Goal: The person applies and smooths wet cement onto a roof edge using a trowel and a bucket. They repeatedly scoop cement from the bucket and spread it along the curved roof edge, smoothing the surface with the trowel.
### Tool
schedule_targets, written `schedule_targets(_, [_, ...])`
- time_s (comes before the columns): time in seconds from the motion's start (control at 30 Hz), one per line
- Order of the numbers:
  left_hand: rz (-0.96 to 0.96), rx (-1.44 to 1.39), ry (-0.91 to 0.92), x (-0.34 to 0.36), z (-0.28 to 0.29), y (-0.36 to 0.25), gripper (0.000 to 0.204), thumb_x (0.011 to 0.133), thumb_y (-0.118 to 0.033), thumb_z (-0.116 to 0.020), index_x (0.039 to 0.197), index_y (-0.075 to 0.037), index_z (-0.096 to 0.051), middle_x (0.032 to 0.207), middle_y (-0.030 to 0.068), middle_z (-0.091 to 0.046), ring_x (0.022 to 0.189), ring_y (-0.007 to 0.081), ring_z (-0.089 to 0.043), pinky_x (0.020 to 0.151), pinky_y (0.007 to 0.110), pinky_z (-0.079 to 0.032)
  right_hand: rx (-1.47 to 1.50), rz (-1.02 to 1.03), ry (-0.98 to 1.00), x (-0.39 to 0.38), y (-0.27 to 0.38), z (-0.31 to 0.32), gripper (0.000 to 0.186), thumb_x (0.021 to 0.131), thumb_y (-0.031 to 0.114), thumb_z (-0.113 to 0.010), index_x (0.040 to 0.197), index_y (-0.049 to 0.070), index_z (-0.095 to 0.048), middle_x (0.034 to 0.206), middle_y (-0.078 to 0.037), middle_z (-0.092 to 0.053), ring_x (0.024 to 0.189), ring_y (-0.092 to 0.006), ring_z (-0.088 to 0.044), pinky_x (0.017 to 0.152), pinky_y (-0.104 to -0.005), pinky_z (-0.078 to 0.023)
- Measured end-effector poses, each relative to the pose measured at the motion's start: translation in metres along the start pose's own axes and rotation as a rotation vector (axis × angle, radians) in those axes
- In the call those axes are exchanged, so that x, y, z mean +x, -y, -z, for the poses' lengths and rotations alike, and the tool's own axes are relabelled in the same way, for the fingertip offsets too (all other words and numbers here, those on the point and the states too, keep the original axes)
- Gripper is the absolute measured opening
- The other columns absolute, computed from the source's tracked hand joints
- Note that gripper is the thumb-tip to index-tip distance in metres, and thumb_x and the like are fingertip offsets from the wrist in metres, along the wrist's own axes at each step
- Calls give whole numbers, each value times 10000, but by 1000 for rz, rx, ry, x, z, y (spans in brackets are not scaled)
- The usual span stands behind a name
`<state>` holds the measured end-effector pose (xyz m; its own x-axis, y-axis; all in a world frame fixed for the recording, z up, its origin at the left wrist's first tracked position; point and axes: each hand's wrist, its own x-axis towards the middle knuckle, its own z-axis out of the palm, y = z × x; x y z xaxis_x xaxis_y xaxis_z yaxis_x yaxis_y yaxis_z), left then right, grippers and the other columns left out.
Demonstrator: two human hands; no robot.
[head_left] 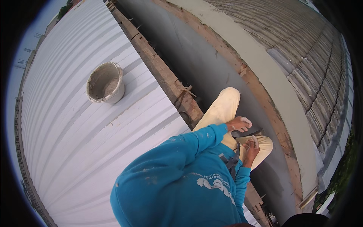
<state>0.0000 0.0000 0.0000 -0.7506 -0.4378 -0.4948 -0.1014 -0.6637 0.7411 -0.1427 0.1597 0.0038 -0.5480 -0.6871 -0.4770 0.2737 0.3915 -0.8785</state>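
My left hand (239, 124) is above my lap, fingers loosely bent and spotted with pale grey dust. Nothing shows in it. Close by, toward the lower right, my right hand (251, 150) is turned up with its fingers half curled and apart, and it too shows no held thing. The hands do not touch. Beneath them are my cream trousers (219, 108), knees bent. A dark strap (231, 162) hangs at my waist beside the right wrist. A small dark piece with a brown edge (258, 132) shows between the knees; its kind is unclear.
A mortar-smeared bucket (116, 96) stands on the white ribbed metal roof (72, 147) at left. Rough timber (174, 85) edges that roof beside a deep gap. Across it rises a smooth grey wall (196, 49) with a pale ledge (274, 83), then an old corrugated roof (295, 30).
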Motion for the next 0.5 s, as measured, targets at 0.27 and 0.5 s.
schedule_targets(0.27, [-12,-21,11,9,-9,-3,409,936,-328,-669,1251,-75,-605,1207,76,-625,1071,216,-623,933,372,-508,-52,4,-22,8,6,9,350,990,116,-531,1316,-7,-569,1041,-93,-631,858,-175,-632,686,-294,-569])
schedule_targets(0.5, [-16,1,8,0,-5,2,411,945,-313,-649,1269,-65,-595,1194,71,-620,1041,206,-629,921,356,-516,4,0,-13,2,-3,4,356,958,84,-538,1298,-10,-582,1029,-100,-624,838,-173,-630,655,-287,-576])
